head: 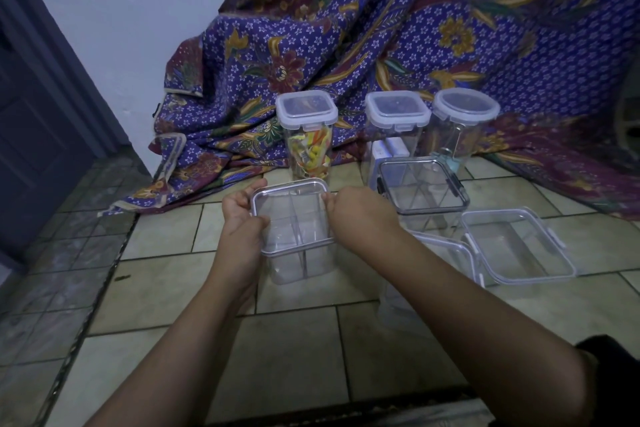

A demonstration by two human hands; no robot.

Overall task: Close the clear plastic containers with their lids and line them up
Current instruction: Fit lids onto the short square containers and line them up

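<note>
A clear square container (299, 263) with inner dividers stands on the tiled floor, and a clear lid (291, 215) rests on its top. My left hand (242, 215) grips the lid's left edge. My right hand (356, 210) holds its right edge. To the right stands a second divided clear container (424, 189) with a dark-rimmed lid on top. Two more clear pieces lie further right: a shallow tub or lid (516, 246) with side clips and another (446, 253) partly behind my right forearm. At the back stand three lidded containers (306, 107) (396, 111) (465, 107).
A purple floral cloth (381, 28) drapes behind and under the back row. A loose clear lid (169, 152) leans on the cloth at the left. A dark door (34, 114) and a white wall fill the left. Beige tiles (294, 340) lie in front.
</note>
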